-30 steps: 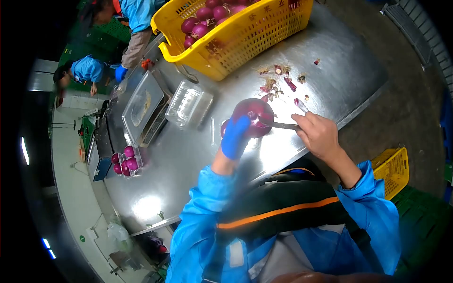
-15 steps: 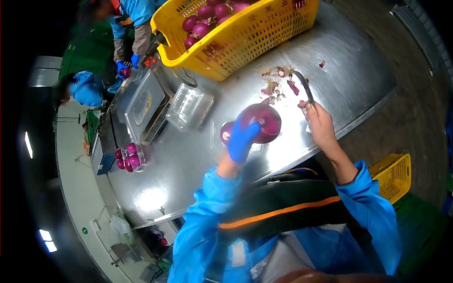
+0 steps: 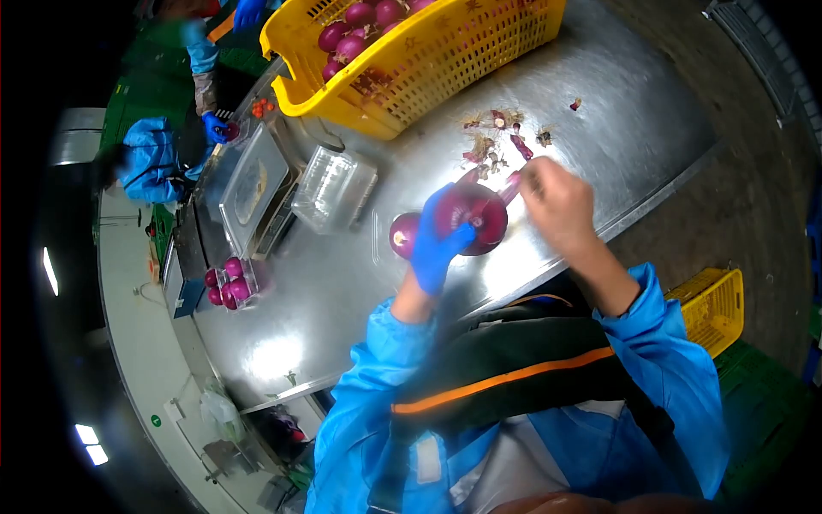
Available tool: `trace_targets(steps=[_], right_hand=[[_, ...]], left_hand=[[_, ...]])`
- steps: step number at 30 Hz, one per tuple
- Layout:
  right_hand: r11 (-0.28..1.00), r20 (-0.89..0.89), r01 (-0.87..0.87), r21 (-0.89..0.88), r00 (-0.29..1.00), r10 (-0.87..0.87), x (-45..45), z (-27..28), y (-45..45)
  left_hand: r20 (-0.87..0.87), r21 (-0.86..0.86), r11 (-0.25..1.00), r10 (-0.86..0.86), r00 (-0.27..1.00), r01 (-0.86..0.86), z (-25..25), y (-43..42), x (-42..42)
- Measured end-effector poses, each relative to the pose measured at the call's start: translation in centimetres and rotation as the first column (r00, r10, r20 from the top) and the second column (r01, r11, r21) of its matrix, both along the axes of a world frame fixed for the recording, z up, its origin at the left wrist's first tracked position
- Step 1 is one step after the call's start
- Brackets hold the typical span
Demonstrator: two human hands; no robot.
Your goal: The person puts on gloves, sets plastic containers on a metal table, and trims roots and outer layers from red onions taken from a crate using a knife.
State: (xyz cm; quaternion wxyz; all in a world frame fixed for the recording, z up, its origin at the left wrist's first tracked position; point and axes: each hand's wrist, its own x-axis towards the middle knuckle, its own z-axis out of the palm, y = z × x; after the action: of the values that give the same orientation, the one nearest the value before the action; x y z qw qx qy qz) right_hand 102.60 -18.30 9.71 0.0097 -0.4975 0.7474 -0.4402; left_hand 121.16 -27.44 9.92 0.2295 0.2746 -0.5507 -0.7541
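My left hand (image 3: 435, 248), in a blue glove, is wrapped round a large red onion (image 3: 479, 216) above the metal table. My bare right hand (image 3: 558, 204) is closed on a strip of purple skin (image 3: 510, 188) at the onion's right side. The knife cannot be made out in this view. Just left of the gloved hand, a second onion (image 3: 404, 236) lies in a clear tray. Onion trimmings (image 3: 486, 147) and loose bits of skin are scattered on the table beyond the onion.
A yellow crate (image 3: 411, 77) of onions stands at the table's far side. Clear plastic boxes (image 3: 334, 190) sit beside a scale (image 3: 250, 195). Packed onions (image 3: 229, 284) lie farther left. Co-workers (image 3: 151, 161) are at the upper left. Another yellow crate (image 3: 717, 313) is at the lower right.
My right hand has moved from holding the raised knife to pinching skin beside the onion. My left hand still grips the onion. A co-worker's arms have shifted.
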Motion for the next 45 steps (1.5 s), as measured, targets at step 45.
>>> trace_targets(steps=[45], right_hand=[[0.997,-0.006,-0.033,0.077,0.999,0.033,-1.7,-1.6,-1.2]], left_hand=[[0.070,0.219,0.953,-0.229,0.971,0.209,0.5,-1.6,-0.2]])
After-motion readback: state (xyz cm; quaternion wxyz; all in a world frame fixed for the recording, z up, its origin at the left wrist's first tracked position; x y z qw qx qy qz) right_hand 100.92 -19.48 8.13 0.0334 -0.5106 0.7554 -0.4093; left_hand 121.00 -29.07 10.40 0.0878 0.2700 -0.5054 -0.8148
